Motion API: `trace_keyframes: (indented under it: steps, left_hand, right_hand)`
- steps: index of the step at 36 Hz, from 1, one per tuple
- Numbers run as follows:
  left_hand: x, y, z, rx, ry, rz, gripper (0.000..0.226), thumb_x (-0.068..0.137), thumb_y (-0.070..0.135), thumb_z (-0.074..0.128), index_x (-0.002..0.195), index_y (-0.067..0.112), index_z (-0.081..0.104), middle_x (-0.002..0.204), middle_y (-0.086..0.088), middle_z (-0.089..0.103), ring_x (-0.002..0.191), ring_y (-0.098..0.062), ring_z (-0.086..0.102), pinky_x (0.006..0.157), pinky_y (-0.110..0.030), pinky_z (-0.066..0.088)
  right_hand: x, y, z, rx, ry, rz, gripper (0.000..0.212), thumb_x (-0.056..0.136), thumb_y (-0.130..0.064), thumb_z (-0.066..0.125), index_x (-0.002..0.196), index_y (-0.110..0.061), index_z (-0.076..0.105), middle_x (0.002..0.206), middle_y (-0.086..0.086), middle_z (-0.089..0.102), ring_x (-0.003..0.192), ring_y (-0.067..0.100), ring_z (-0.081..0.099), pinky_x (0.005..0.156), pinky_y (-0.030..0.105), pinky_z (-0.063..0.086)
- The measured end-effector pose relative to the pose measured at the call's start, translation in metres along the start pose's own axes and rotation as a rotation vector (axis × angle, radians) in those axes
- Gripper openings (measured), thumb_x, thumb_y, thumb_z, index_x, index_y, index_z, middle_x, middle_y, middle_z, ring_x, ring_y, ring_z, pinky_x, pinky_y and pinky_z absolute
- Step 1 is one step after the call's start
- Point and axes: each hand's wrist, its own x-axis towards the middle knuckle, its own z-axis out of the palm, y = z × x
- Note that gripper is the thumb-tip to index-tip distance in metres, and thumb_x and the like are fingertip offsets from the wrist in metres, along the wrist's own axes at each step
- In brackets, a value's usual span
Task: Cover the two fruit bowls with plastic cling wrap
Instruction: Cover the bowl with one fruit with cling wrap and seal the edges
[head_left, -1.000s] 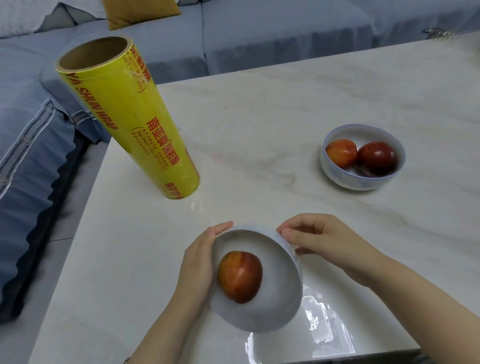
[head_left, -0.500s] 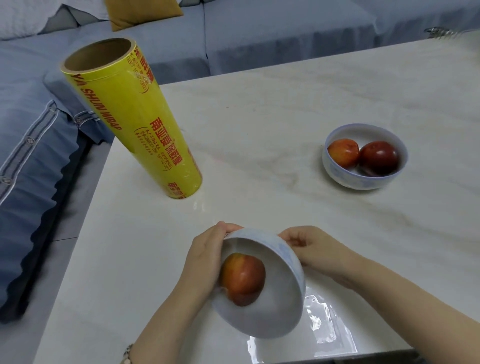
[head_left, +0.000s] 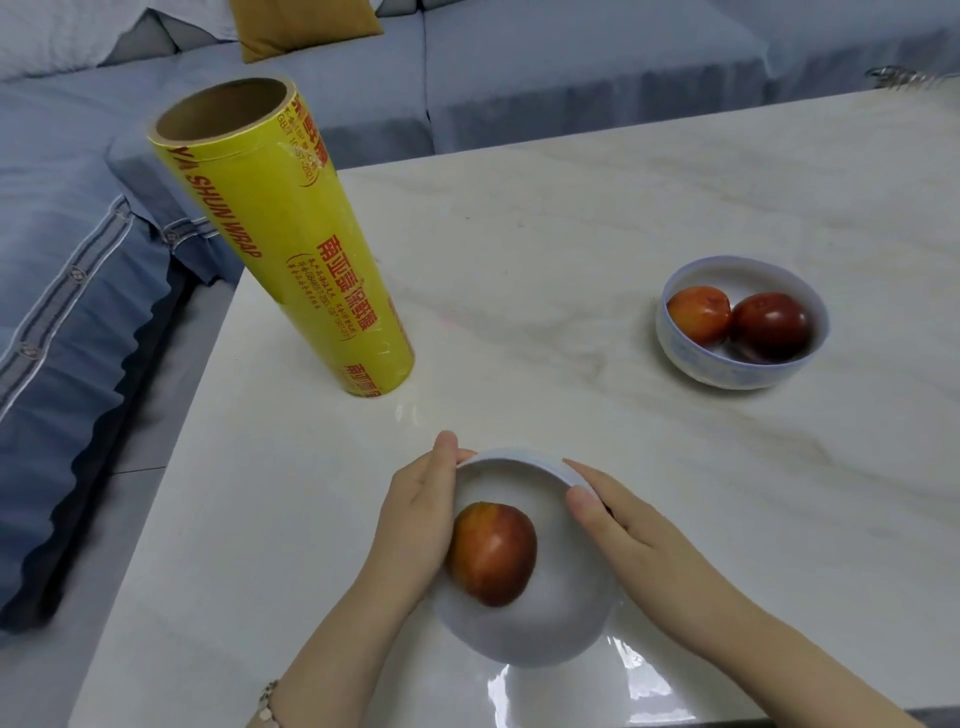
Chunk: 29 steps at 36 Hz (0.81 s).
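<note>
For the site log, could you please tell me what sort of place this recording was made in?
Probably a home living room: a blue-grey sofa with a mustard cushion stands behind a marble-look table.

The near bowl, white with one red-orange fruit inside, tilts toward the viewer at the front, over a glossy sheet of wrap. The far bowl sits upright at the right, holding two red fruits. The yellow wrap roll stands on end at the left.
</note>
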Motion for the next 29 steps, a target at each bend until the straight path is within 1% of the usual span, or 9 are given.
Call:
trace_keyframes:
  steps: [3,5,10,14,17,19,24,27,29]
  left_hand:
    - [0.003,0.004,0.002,0.027,-0.040,-0.072,0.051,0.097,0.041,0.033,0.075,0.003,0.058,0.075,-0.005,0.061,0.070,-0.018,0.054,0.065,-0.022,0.043]
    - [0.007,0.010,0.007,0.023,-0.084,-0.162,0.044,0.095,0.046,0.033,0.079,0.010,0.054,0.080,-0.009,0.055,0.074,-0.020,0.052,0.065,-0.028,0.041]
    - [0.022,0.032,0.021,-0.007,-0.152,-0.220,0.042,0.095,0.049,0.034,0.081,0.014,0.054,0.083,-0.005,0.054,0.075,-0.018,0.051,0.067,-0.025,0.041]
    - [0.031,0.048,0.030,0.004,-0.204,-0.201,0.046,0.094,0.052,0.033,0.081,0.014,0.055,0.088,-0.006,0.056,0.082,-0.020,0.053,0.086,-0.034,0.046]
    - [0.035,0.058,0.032,0.021,-0.226,-0.181,0.046,0.093,0.054,0.034,0.081,0.015,0.053,0.087,-0.004,0.054,0.079,-0.018,0.051,0.075,-0.029,0.044]
    - [0.039,0.062,0.033,0.035,-0.250,-0.169,0.046,0.092,0.057,0.034,0.083,0.016,0.052,0.088,-0.003,0.053,0.079,-0.017,0.050,0.067,-0.023,0.038]
    - [0.046,0.064,0.028,-0.087,-0.265,-0.187,0.054,0.094,0.056,0.027,0.116,0.019,0.060,0.116,-0.007,0.064,0.106,-0.023,0.060,0.097,-0.038,0.046]
    - [0.044,0.060,0.016,-0.204,-0.172,-0.211,0.040,0.099,0.045,0.027,0.119,0.021,0.053,0.111,-0.012,0.064,0.096,-0.025,0.064,0.084,-0.036,0.051]
    - [0.042,0.053,0.007,-0.235,-0.111,-0.231,0.035,0.100,0.039,0.031,0.111,0.016,0.055,0.105,-0.014,0.066,0.089,-0.027,0.067,0.082,-0.038,0.051]
  right_hand:
    - [-0.005,0.003,-0.011,0.042,-0.087,0.021,0.040,0.083,-0.059,0.046,0.118,-0.043,0.056,0.113,-0.019,0.066,0.108,0.003,0.060,0.096,0.031,0.047]
    - [-0.009,0.003,-0.017,0.099,-0.135,0.094,0.043,0.078,-0.059,0.045,0.118,-0.048,0.054,0.107,-0.011,0.069,0.102,0.017,0.065,0.089,0.038,0.053]
    - [-0.008,-0.002,-0.027,0.297,-0.057,0.173,0.043,0.077,-0.046,0.042,0.112,-0.029,0.061,0.096,-0.004,0.073,0.083,0.016,0.071,0.066,0.023,0.056]
    - [-0.006,-0.006,-0.036,0.375,0.014,0.183,0.047,0.081,-0.045,0.042,0.110,-0.016,0.064,0.102,0.007,0.073,0.092,0.025,0.070,0.080,0.038,0.057]
    - [-0.006,-0.007,-0.036,0.408,0.088,0.160,0.039,0.084,-0.040,0.045,0.110,-0.019,0.065,0.101,0.008,0.073,0.092,0.031,0.069,0.088,0.050,0.052]
    - [-0.005,-0.006,-0.035,0.411,0.146,0.130,0.033,0.086,-0.034,0.046,0.109,-0.020,0.064,0.094,0.005,0.074,0.083,0.028,0.070,0.081,0.047,0.055]
    - [0.005,-0.006,-0.037,0.449,0.238,0.131,0.027,0.093,-0.029,0.043,0.106,-0.015,0.062,0.096,0.011,0.072,0.080,0.026,0.071,0.067,0.038,0.058]
    - [0.020,-0.012,-0.038,0.484,0.304,0.145,0.022,0.094,-0.032,0.045,0.093,-0.014,0.058,0.086,0.017,0.066,0.078,0.032,0.068,0.063,0.038,0.060]
    - [0.039,-0.018,-0.038,0.490,0.356,0.127,0.022,0.095,-0.032,0.043,0.099,-0.015,0.056,0.093,0.015,0.065,0.081,0.031,0.068,0.070,0.041,0.059]
